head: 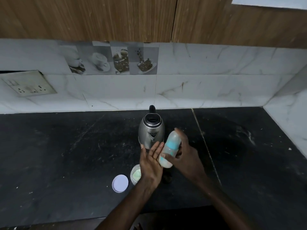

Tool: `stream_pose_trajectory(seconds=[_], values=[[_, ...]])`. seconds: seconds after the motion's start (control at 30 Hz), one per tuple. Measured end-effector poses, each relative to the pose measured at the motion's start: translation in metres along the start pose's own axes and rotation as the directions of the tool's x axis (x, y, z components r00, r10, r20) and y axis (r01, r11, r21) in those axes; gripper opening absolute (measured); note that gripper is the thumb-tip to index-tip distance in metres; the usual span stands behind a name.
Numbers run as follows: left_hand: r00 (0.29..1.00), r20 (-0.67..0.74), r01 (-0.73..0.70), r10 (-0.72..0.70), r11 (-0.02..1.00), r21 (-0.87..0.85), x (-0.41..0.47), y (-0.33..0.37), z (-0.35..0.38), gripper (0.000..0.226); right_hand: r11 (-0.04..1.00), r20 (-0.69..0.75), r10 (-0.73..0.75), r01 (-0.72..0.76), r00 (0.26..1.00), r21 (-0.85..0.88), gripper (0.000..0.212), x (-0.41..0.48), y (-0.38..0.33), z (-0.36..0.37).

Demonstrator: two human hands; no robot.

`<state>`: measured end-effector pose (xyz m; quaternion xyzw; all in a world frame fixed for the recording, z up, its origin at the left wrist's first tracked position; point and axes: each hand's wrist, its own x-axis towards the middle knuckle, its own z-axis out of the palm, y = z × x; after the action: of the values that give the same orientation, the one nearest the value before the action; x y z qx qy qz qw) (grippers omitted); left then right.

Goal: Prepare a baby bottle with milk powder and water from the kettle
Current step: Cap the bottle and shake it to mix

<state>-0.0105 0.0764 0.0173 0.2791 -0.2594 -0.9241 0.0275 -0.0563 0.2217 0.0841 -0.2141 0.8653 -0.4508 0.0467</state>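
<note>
The right hand (pixel 182 156) grips one tilted bottle (pixel 169 150); the flat, open left hand (pixel 152 161) touches its side. One kettle (pixel 151 131), one lid (pixel 120 183), one tub (pixel 135 174).

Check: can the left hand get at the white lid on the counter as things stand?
Probably yes. The left hand is open, flat against the baby bottle that the right hand holds. The white lid lies bare on the counter, just left of the left wrist, beside the open tub.

Black stone counter (pixel 66 146) under the hands. Marble-look tiled backsplash (pixel 216 80) beyond them, with a strip of coffee-picture tiles (pixel 113 59). Grimy socket plate (pixel 28 83) far left. Wood-grain cabinets (pixel 99 17) above.
</note>
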Motion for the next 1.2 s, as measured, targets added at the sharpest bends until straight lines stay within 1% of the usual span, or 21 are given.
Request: stream_pose_trajectory(seconds=[0.1,0.13,0.23,0.27,0.37,0.4,0.43,0.5,0.53,0.63,0.67,0.7,0.77,0.8,0.9,0.93,0.97,1.03,1.07,1.17,1.2], values=[[0.999,-0.022,0.027,-0.027,0.999,0.019,0.0,-0.001,-0.002,0.078,0.988,-0.275,0.089,-0.05,0.957,0.145,0.113,0.006,0.003,-0.003],[0.999,-0.024,0.038,-0.038,0.999,-0.004,0.0,-0.003,-0.002,0.078,0.989,-0.276,0.089,-0.052,0.957,0.137,0.112,0.002,0.001,0.0],[0.998,-0.029,0.054,-0.057,0.996,-0.069,0.0,-0.008,-0.003,0.081,0.998,-0.033,0.065,-0.065,0.997,-0.006,0.109,-0.01,-0.001,0.005],[0.998,-0.034,0.053,-0.054,0.997,-0.049,0.0,-0.01,-0.004,0.081,0.998,-0.048,0.057,-0.058,0.997,-0.022,0.108,-0.009,0.002,0.002],[0.997,-0.038,0.069,-0.068,0.997,0.021,0.001,-0.011,-0.005,0.08,0.984,-0.402,0.106,-0.039,0.91,0.171,0.107,0.001,0.007,-0.007],[0.997,-0.031,0.074,-0.074,0.997,0.008,0.0,-0.012,-0.005,0.081,0.983,-0.422,0.095,-0.018,0.902,0.184,0.107,0.0,0.005,-0.005],[0.996,-0.024,0.085,-0.085,0.996,-0.018,0.001,-0.014,-0.005,0.083,0.986,-0.357,0.081,-0.023,0.93,0.164,0.107,-0.005,0.001,0.0],[0.995,-0.002,0.098,-0.098,0.993,-0.069,0.0,-0.017,-0.002,0.086,0.995,-0.098,0.095,-0.09,0.991,0.049,0.107,-0.015,-0.003,0.008],[0.996,0.006,0.089,-0.089,0.994,-0.067,0.0,-0.019,-0.001,0.087,0.997,-0.071,0.078,-0.078,0.994,0.009,0.106,-0.016,-0.001,0.008],[0.998,0.015,0.058,-0.058,0.998,-0.002,0.0,-0.019,0.002,0.082,0.988,-0.38,0.096,-0.041,0.92,0.15,0.105,-0.01,0.007,0.004],[0.998,0.026,0.06,-0.06,0.998,-0.01,0.0,-0.021,0.001,0.082,0.986,-0.406,0.106,-0.041,0.908,0.164,0.104,-0.01,0.005,0.006],[0.997,0.036,0.069,-0.068,0.997,-0.035,-0.001,-0.022,0.0,0.084,0.987,-0.362,0.1,-0.046,0.927,0.155,0.104,-0.014,-0.001,0.009],[0.995,0.051,0.088,-0.085,0.994,-0.068,-0.002,-0.024,0.002,0.087,0.995,-0.151,0.098,-0.091,0.984,0.051,0.106,-0.023,-0.005,0.014],[0.996,0.047,0.077,-0.074,0.994,-0.071,-0.002,-0.025,0.001,0.088,0.997,-0.137,0.073,-0.071,0.988,0.02,0.107,-0.023,-0.004,0.012],[0.999,0.036,0.037,-0.036,0.999,-0.024,-0.001,-0.026,0.001,0.086,0.978,-0.426,0.105,-0.016,0.899,0.207,0.107,-0.015,0.002,0.0],[0.998,0.043,0.04,-0.039,0.999,-0.03,-0.002,-0.027,0.001,0.086,0.977,-0.445,0.091,0.008,0.891,0.215,0.106,-0.015,0.0,-0.002],[0.997,0.048,0.055,-0.052,0.997,-0.058,-0.004,-0.027,0.002,0.086,0.98,-0.393,0.076,0.003,0.916,0.198,0.106,-0.017,-0.005,-0.003],[0.995,0.072,0.082,-0.075,0.991,-0.102,-0.007,-0.029,0.006,0.089,0.996,-0.157,0.06,-0.048,0.986,0.078,0.105,-0.022,-0.006,-0.002],[0.995,0.071,0.078,-0.071,0.992,-0.1,-0.008,-0.029,0.007,0.09,0.999,-0.135,0.038,-0.033,0.99,0.036,0.105,-0.021,-0.005,-0.005],[0.997,0.061,0.05,-0.046,0.997,-0.06,-0.006,-0.028,0.008,0.087,0.97,-0.425,0.112,-0.006,0.898,0.242,0.102,-0.017,0.0,-0.013],[0.997,0.063,0.054,-0.05,0.996,-0.069,-0.007,-0.028,0.008,0.087,0.969,-0.454,0.108,0.008,0.884,0.247,0.102,-0.017,-0.001,-0.012]])
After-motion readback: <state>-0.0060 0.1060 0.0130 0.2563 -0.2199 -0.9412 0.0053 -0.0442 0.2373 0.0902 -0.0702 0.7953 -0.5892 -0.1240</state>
